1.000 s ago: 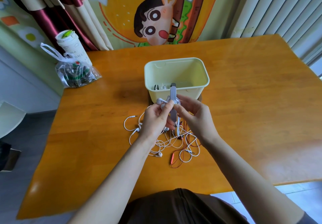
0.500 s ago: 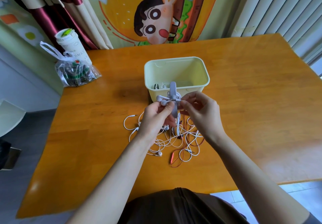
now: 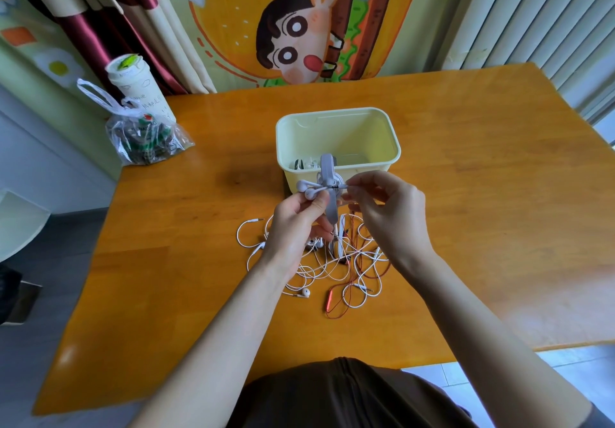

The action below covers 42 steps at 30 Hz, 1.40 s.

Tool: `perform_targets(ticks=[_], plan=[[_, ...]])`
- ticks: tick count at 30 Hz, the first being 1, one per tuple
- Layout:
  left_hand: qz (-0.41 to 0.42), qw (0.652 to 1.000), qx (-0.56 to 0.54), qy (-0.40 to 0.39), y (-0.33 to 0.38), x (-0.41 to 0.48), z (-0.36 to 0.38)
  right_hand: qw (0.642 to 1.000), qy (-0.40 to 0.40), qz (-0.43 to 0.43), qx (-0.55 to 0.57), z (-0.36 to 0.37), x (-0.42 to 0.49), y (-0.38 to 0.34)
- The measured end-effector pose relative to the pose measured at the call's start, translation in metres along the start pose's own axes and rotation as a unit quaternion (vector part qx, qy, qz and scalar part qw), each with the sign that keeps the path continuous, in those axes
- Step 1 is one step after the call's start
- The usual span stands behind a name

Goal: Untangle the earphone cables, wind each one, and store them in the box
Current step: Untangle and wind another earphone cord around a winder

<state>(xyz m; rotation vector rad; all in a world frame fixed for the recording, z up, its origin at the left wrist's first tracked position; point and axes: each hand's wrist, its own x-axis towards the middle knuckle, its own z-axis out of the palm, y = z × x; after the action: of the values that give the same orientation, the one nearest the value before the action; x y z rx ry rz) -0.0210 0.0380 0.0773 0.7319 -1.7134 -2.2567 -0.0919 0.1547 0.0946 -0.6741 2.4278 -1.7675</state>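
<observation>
Orange wooden table (image 3: 482, 194), centre of frame, its top glossy with daylight. Along the top: dark red and cream curtain (image 3: 109, 21) upper left, cartoon-print wall hanging (image 3: 299, 28) centre, white vertical blinds (image 3: 532, 11) upper right. Grey floor (image 3: 50, 294) at left edge; pale tiles (image 3: 565, 377) lower right.

My left hand (image 3: 296, 224) and right hand (image 3: 389, 214), both holding the wound earphone (image 3: 327, 178), are raised just before the near wall of the box (image 3: 366, 135); its open top lies directly behind them. Beneath my wrists the tangle of cables (image 3: 332, 264) covers the table (image 3: 499, 201) between me and the box. Bare wood lies open right of the box, and on the left as far as the plastic bag (image 3: 146, 141) and cup (image 3: 139, 95) at the far left corner.
</observation>
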Motion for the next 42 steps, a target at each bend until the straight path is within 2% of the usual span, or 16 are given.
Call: perform_targets(ticks=[5, 14, 17, 29, 35, 37, 42], plan=[[-0.003, 1.0, -0.008, -0.008, 0.002, -0.001, -0.001, 0.999, 0.01, 0.028, 0.02, -0.003, -0.001, 0.001], [-0.006, 1.0, 0.004, -0.012, 0.003, -0.002, -0.001, 1.0, 0.0, -0.012, -0.019, -0.004, -0.001, 0.001], [0.009, 0.999, 0.032, -0.019, 0.004, -0.002, -0.002, 0.999, -0.009, -0.03, -0.033, -0.005, 0.001, 0.0], [0.029, 0.992, 0.118, -0.038, 0.011, 0.007, -0.014, 0.999, -0.034, 0.01, -0.027, 0.002, 0.001, -0.001], [-0.041, 0.997, 0.06, -0.037, 0.005, 0.005, -0.014, 0.991, -0.002, -0.112, -0.078, 0.007, -0.001, 0.01], [-0.026, 0.997, 0.065, -0.028, 0.003, 0.006, -0.013, 0.994, -0.01, -0.086, -0.069, 0.007, 0.0, 0.009], [0.035, 0.99, 0.138, -0.014, 0.003, 0.01, -0.016, 0.996, -0.054, 0.074, 0.003, 0.007, 0.003, 0.005]])
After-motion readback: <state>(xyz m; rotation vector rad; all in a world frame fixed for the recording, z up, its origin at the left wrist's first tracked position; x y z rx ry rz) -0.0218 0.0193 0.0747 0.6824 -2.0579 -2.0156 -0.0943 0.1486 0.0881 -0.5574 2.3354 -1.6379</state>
